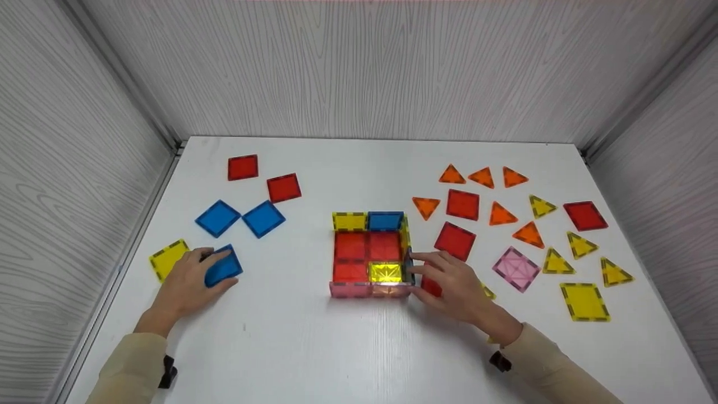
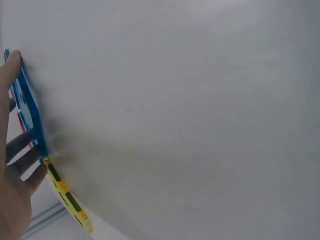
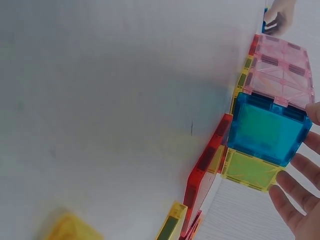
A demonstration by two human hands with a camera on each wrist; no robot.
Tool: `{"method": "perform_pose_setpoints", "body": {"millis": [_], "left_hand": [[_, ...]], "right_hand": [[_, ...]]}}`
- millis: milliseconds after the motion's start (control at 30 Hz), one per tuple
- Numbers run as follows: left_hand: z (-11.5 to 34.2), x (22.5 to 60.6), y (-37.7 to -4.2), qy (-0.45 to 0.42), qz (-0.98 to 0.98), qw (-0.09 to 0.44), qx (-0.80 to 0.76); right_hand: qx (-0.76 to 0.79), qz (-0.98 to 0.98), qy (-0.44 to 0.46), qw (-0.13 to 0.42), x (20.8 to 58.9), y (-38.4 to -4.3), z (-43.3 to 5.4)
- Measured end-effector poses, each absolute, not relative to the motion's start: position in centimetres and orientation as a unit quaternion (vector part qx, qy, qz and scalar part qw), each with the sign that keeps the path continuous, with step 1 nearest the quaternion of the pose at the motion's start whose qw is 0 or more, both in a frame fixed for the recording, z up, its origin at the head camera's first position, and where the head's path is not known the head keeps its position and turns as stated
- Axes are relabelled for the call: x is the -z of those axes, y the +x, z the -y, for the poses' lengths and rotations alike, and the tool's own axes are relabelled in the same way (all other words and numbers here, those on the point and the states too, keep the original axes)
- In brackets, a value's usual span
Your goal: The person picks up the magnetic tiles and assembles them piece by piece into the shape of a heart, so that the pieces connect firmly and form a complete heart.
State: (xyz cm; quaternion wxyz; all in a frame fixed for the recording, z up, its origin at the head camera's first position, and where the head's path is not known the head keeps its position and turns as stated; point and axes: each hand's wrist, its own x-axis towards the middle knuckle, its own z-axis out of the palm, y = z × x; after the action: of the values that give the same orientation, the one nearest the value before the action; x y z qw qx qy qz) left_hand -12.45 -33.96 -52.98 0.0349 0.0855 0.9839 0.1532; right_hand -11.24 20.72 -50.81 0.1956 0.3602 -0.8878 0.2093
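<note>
A small open box of magnetic tiles (image 1: pixel 350 247) stands mid-table, with a mostly red floor. Its back wall is one yellow and one blue tile; two pink tiles (image 3: pixel 280 75) form the front. Along the right side, a yellow tile and a blue tile (image 3: pixel 267 125) stand upright. My right hand (image 1: pixel 457 286) touches that side with nearly straight, spread fingers. At the left, my left hand (image 1: pixel 190 280) holds a flat blue square tile (image 1: pixel 224 266) between thumb and fingers. A yellow square tile (image 1: pixel 168 258) lies partly under this hand.
Two blue tiles (image 1: pixel 263 219) and two red tiles (image 1: pixel 284 187) lie behind the left hand. Right of the box are several red squares (image 1: pixel 463 205), orange triangles (image 1: pixel 502 214), yellow triangles (image 1: pixel 558 262), a pink square (image 1: pixel 516 269) and a yellow square (image 1: pixel 584 302). Panels wall the table's back and sides.
</note>
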Motion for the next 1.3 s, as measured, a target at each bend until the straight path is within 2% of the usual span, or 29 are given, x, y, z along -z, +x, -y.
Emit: {"method": "perform_pose_setpoints", "body": {"millis": [300, 600, 833, 1067, 1300], "left_hand": [[33.0, 52.8, -12.4, 0.055, -0.981, 0.037, -0.18], [28.6, 52.4, -13.5, 0.037, -0.96, 0.009, -0.278], [22.9, 51.9, -14.9, -0.023, -0.907, 0.048, -0.419], [18.3, 51.2, -16.2, -0.062, -0.854, 0.065, -0.513], [15.5, 50.7, -17.4, -0.122, -0.807, 0.129, -0.563]], "right_hand": [[-0.203, 0.888, 0.362, 0.196, 50.9, -11.2, -20.7], [-0.203, 0.891, 0.358, 0.19, 50.8, -11.2, -20.8], [-0.2, 0.892, 0.358, 0.188, 50.8, -11.1, -20.8], [-0.207, 0.889, 0.363, 0.185, 50.8, -11.2, -20.8], [-0.208, 0.887, 0.368, 0.186, 50.7, -11.2, -20.8]]}}
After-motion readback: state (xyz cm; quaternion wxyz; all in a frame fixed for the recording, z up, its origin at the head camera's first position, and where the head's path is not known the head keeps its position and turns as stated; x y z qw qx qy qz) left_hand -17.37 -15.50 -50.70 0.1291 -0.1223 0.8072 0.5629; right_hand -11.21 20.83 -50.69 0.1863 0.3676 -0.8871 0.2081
